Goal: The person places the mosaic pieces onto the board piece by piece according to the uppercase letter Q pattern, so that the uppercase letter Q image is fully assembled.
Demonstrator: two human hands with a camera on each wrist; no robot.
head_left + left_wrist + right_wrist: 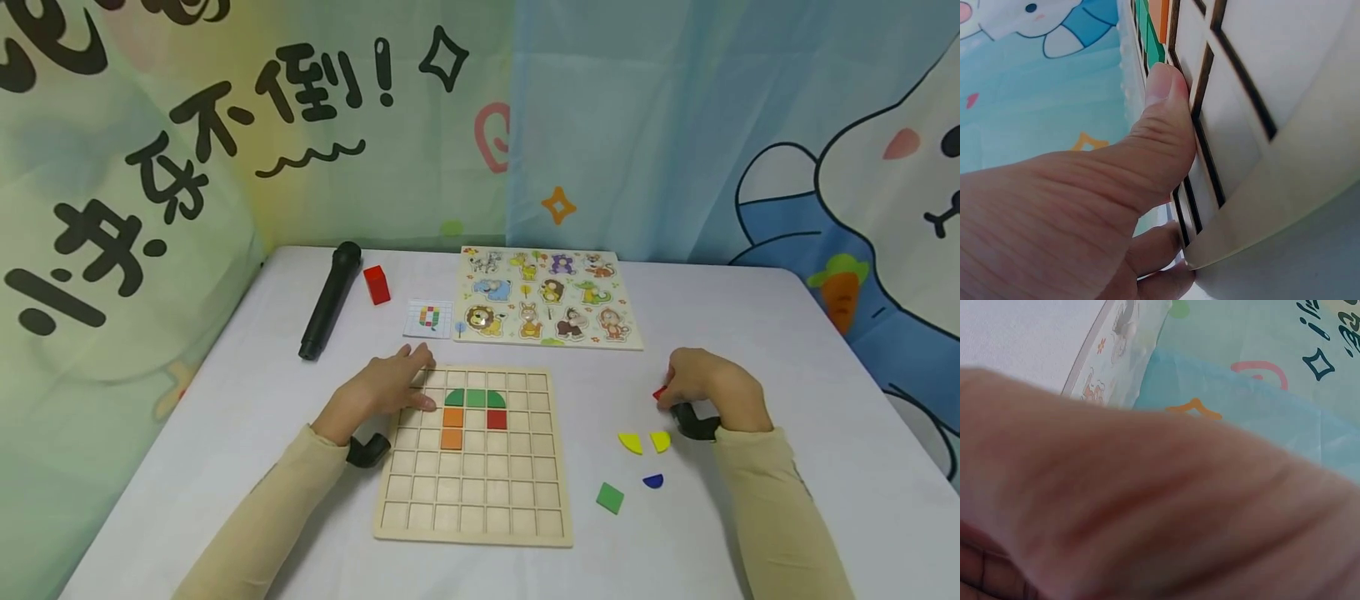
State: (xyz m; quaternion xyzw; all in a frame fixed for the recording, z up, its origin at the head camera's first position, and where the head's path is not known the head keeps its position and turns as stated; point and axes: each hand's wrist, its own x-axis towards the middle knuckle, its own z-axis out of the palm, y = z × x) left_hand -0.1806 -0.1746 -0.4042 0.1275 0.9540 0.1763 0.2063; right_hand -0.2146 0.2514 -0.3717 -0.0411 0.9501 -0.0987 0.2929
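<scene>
My left hand [384, 387] rests at the upper left corner of a wooden grid board [474, 492]. Its thumb lies on the board's face and the other fingers are by the edge. Set in the grid are a green square [476, 398] between two green quarter-circles [496, 400], two orange squares [452, 438] and a red square [497, 419]. Off to the right, my right hand [708, 383] pinches a small red tile [658, 393], mostly hidden by the fingertips. Nearby lie two yellow rounded tiles [631, 443], a blue half-circle tile [654, 481] and a green square tile [611, 498].
Behind the board lie a small pattern card [429, 319] and an animal puzzle board [546, 296]. A red block [377, 285] and a black tube-shaped object [330, 302] are at the back left. A printed curtain [637, 125] hangs behind the white table [750, 308].
</scene>
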